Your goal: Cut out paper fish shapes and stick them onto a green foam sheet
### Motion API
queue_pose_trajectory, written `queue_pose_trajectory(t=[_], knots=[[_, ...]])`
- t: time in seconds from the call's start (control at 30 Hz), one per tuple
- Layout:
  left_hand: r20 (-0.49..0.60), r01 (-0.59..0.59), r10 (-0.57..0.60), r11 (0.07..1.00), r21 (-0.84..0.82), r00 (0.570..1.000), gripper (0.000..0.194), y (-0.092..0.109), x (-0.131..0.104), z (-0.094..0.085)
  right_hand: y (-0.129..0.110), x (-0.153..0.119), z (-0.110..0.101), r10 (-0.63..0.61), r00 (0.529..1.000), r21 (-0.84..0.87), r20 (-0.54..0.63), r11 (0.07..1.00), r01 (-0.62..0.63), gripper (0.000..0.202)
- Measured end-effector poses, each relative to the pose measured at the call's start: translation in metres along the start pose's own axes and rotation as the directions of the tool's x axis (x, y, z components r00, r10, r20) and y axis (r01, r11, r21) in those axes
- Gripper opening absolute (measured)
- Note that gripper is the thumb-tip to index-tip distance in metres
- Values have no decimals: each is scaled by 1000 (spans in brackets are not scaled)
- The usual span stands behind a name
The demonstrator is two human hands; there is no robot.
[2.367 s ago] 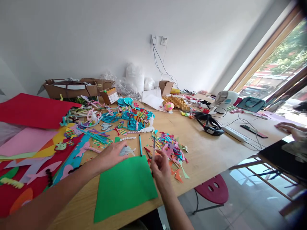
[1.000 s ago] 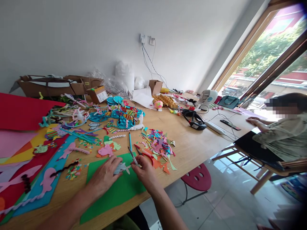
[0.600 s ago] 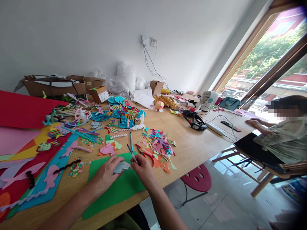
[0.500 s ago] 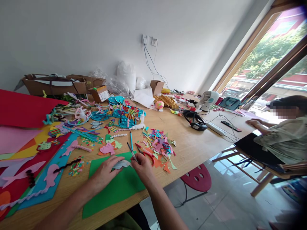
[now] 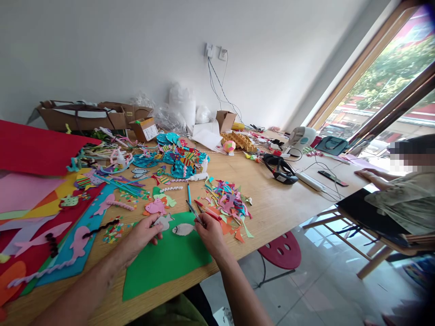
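A green sheet (image 5: 163, 267) lies on the table in front of me. Pinched in my left hand (image 5: 146, 233), above the sheet's far left part, is a grey paper fish (image 5: 165, 222). Another grey fish (image 5: 183, 229), with a dark outline, eye and gill line, rests on the green sheet between my hands. The fingers of my right hand (image 5: 210, 233) close around a dark, slim pen (image 5: 193, 209), its tip end pointing away and left; they are close to that fish's tail. A red pen (image 5: 211, 211) lies just beyond my right hand.
Colourful paper scraps (image 5: 231, 199) are heaped right of the sheet. Pink fish cutouts (image 5: 156, 207) and a blue pen (image 5: 189, 192) lie beyond it. A black headset (image 5: 280, 170) is farther right. Another person (image 5: 401, 190) sits at the table's right, above a red stool (image 5: 282, 249).
My left hand has shifted slightly left with the grey fish, apart from my right hand. The second, outlined fish now shows on the green sheet. The view has shifted a little.
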State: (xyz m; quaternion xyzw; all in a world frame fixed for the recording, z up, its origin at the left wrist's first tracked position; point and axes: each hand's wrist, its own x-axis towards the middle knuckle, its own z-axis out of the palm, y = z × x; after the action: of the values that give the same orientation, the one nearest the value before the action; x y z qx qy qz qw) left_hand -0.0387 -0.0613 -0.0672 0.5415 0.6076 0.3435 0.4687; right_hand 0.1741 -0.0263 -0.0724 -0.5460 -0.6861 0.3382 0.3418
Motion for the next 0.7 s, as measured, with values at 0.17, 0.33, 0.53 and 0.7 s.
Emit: queue_pose_trajectory(t=[0.17, 0.33, 0.53, 0.7], knots=[[-14, -1, 2, 992, 125, 1000, 40, -2, 6, 0, 3, 4, -1, -55, 998, -107, 2, 993, 55, 13], [-16, -78, 87, 946, 316, 996, 33, -3, 4, 3, 4, 12, 0, -114, 993, -196, 14, 974, 115, 19], [43, -218, 222, 867, 447, 974, 35, -15, -1, 2, 4, 15, 2, -127, 991, -264, 43, 955, 134, 15], [102, -278, 280, 714, 642, 954, 37, -31, -2, 3, 4, 12, 3, -124, 992, -293, 34, 947, 129, 13]])
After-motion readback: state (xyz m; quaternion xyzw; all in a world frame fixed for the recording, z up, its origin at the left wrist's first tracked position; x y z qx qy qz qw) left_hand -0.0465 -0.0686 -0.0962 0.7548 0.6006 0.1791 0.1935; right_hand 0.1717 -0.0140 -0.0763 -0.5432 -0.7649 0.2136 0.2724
